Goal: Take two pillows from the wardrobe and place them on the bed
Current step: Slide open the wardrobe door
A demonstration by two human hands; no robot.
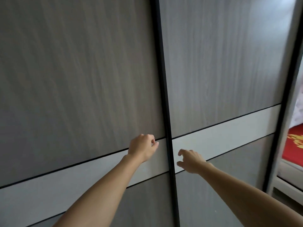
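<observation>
Red patterned cloth (pixel 293 145), far right.

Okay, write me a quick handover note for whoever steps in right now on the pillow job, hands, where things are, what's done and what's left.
Left hand: empty, fingers curled, at the left wardrobe door near the black centre strip.
Right hand: empty, fingers open, just right of the strip, in front of the right wardrobe door.
Both doors meet at the strip; no pillows in view.
A red patterned cloth shows at the far right edge; whether that is the bed is unclear.
Done: nothing yet.
Left: open the wardrobe, take two pillows, place them on the bed.
</observation>
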